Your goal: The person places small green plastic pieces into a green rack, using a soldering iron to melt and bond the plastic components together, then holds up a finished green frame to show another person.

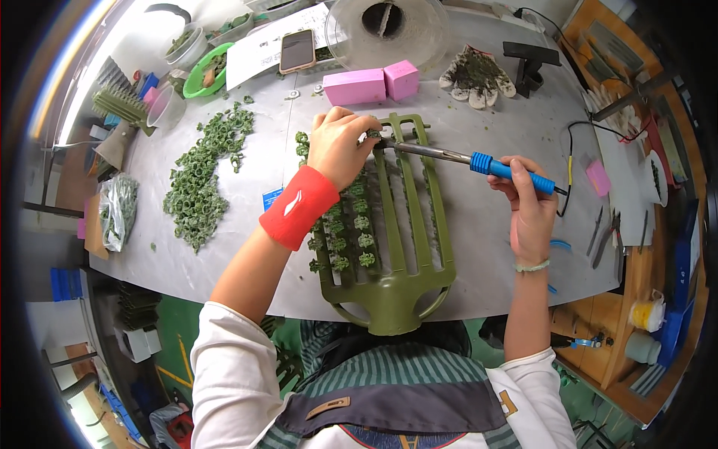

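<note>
Here we are at the far end of the green frame [390,288], which lies flat on the grey table [502,123], its stem toward the wearer's body. From my remote seat I have the right hand [531,202] closed around the handle of the blue-handled iron [512,173], metal shaft aimed leftward, and the left hand [338,146] pinching what looks like a small green piece [373,135] right beside the tip. Touching or just apart? I cannot tell, the fingertips crowd it! My call: steady the piece, keep the shaft low and clear of the frame's bars, touch briefly, and mind those fingertips, since the tip may well be hot.

Now the room. Beyond the knuckles sit the pink blocks [355,87], so I'd not push far forward. To the left, past the red wristband [299,208], the heap of green parts [200,176] is easily swept. Best swing is rightward over bare tabletop, watching the cord [571,153] behind the handle; the near edge runs just under the frame's stem
</note>
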